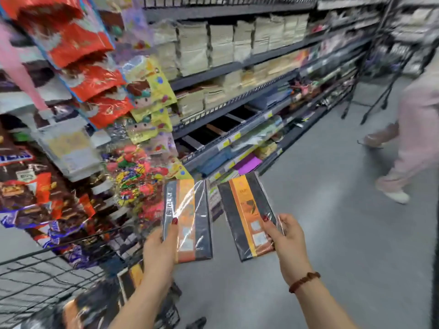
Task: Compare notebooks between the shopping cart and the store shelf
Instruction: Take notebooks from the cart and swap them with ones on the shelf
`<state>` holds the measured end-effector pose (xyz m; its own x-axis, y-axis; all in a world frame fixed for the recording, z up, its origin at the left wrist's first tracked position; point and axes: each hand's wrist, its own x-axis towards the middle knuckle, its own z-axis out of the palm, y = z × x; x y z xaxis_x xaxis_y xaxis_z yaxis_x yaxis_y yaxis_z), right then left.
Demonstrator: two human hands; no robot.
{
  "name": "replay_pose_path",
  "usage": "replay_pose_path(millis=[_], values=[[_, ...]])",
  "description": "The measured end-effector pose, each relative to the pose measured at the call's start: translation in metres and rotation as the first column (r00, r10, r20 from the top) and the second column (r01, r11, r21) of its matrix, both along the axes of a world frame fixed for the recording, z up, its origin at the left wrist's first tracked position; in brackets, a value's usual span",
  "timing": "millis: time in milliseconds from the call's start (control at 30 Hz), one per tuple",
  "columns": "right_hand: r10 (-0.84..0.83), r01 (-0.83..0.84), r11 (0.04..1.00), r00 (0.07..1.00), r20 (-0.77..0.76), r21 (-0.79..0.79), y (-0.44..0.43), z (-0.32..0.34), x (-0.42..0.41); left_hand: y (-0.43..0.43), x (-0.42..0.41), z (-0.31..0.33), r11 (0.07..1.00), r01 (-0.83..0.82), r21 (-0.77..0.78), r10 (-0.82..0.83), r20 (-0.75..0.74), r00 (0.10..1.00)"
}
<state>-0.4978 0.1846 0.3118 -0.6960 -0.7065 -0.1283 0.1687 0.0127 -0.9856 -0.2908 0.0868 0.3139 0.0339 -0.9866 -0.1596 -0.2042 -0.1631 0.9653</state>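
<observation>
glossy plastic-wrapped notebooks [187, 217], metal wire cart [47, 276]

shelf stock [221, 46]: blurred | cart [59, 247]: cut off left | bystander [413, 129]: cropped

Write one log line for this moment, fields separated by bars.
left hand: holds plastic-wrapped black-and-orange notebook | right hand: holds second plastic-wrapped black-and-orange notebook | black wire shopping cart: lower left | dark store shelf: ahead
</observation>
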Motion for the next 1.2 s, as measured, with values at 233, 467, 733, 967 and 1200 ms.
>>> replay_pose_path(millis=[233,467,733,967,1200], values=[[-0.042,0.044,0.999,0.996,0.081,-0.016,-0.006,0.000,-0.073,-0.002,-0.072,0.002,0.999,0.037,0.028,-0.035,-0.067,0.997],[-0.026,0.026,1.000,0.995,0.099,0.004,-0.060,-0.006,-0.128,-0.050,-0.126,-0.005,0.998,0.039,0.044,-0.036,-0.072,0.997],[-0.004,0.001,1.000,0.996,0.087,0.029,-0.160,-0.006,-0.205,-0.153,-0.204,-0.042,0.993,-0.011,0.115,0.027,-0.142,0.990],[0.007,-0.011,0.999,0.992,0.129,0.030,-0.226,-0.004,-0.271,-0.210,-0.271,-0.019,0.995,-0.005,0.104,0.022,-0.155,0.988],[0.106,-0.112,0.993,0.986,0.132,0.041,-0.284,-0.011,-0.369,-0.252,-0.358,-0.031,0.993,-0.095,0.071,0.102,-0.100,0.990]])
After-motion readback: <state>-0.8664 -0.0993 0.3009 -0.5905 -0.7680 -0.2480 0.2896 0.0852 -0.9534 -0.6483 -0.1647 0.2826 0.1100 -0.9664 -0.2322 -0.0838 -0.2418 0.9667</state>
